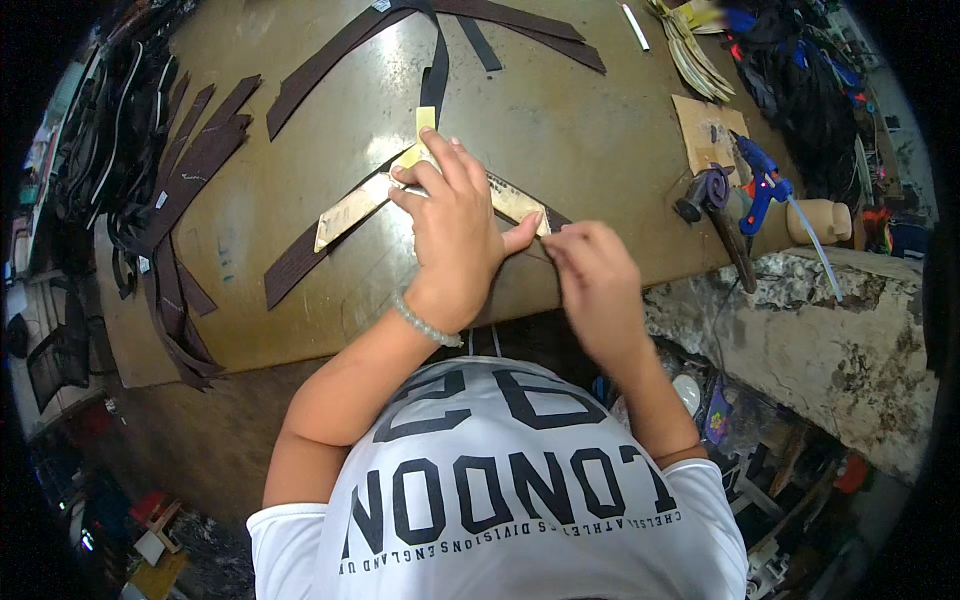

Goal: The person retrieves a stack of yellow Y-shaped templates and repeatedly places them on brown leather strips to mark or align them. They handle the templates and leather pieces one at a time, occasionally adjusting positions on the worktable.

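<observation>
Head view — hands (pixel 455 225) on cream strip (pixel 350 212)

Worn brown worktable (pixel 560 110), glossy under overhead light. Rough chipped concrete ledge (pixel 800 330) at its right edge. Dim cluttered floor (pixel 150 480) below the near edge.

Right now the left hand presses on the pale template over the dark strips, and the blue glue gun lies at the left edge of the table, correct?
Not quite. The head view shows the blue glue gun at the table's right edge. The left hand does press the pale template over the dark strips.
</observation>
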Tool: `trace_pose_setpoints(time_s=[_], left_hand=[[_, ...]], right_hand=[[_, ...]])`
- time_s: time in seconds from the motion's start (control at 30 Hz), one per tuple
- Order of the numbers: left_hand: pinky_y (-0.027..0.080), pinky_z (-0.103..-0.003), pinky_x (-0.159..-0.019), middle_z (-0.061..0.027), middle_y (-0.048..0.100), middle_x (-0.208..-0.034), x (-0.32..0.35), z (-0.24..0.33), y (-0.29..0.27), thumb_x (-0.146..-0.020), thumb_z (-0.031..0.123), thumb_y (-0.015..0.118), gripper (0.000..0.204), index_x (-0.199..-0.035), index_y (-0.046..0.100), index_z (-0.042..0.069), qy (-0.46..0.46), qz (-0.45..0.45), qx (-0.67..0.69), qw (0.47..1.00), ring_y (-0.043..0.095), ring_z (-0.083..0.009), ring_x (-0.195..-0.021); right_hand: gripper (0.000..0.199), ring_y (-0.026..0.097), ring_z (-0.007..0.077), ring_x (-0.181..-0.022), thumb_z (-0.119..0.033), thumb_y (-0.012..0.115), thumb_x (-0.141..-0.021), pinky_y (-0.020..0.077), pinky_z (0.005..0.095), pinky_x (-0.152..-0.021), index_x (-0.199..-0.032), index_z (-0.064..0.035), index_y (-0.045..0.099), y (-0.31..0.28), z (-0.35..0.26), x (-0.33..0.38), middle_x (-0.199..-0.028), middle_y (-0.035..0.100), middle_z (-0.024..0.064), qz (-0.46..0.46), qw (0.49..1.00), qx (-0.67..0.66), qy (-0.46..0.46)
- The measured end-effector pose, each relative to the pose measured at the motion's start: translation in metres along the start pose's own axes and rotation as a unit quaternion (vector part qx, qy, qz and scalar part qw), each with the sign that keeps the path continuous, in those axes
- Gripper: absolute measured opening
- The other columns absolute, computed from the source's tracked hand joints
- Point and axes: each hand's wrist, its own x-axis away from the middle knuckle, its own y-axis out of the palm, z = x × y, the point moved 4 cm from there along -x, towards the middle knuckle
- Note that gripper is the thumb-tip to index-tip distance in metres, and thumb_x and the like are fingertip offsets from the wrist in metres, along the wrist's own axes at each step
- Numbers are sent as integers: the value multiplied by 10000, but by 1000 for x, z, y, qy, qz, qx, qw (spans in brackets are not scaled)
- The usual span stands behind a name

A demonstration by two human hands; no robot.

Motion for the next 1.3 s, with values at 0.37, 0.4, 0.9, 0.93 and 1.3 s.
trace_pose_setpoints(time_s=[0.37,0.4,0.9,0.93,1.3], left_hand=[[540,-507,-785,-280,483,-1323,-3,-1,-5,-694,788,580,1038,-1276,576,-71,-1,-3,-6,1000,558,-405,-952],[542,-506,-779,-280,483,-1321,-2,-1,-5,-691,788,583,1038,-1277,577,-69,-2,-5,-7,1000,557,-405,-952],[520,-527,-826,-275,475,-1358,-2,1,-6,-691,814,567,1076,-1322,550,-57,-15,-21,-23,999,541,-418,-986],[522,-523,-825,-275,476,-1359,-2,1,-5,-690,817,566,1078,-1323,550,-56,-12,-25,-23,999,543,-416,-986],[518,-449,-797,-302,445,-1423,-11,-6,-6,-658,866,541,1041,-1249,582,10,10,-68,-12,998,537,-365,-1039]], right_hand=[[132,675,153,-897,-20,688,-875,547,257,-752,-994,30,717,6,32,-19,-981,705,99,68,980,-155,105],[127,676,155,-896,-13,679,-879,548,259,-759,-993,32,717,7,29,-19,-981,703,98,58,980,-155,107],[156,620,411,-967,113,533,-820,507,430,-832,-913,-14,537,3,0,1,-862,587,199,-19,998,0,-65],[159,623,415,-974,120,528,-819,512,428,-845,-909,-10,538,-1,0,1,-865,587,204,-28,996,-1,-82],[240,584,80,-621,-202,695,-924,502,259,-568,-944,38,695,34,44,-127,-753,660,40,-84,963,-237,95]])
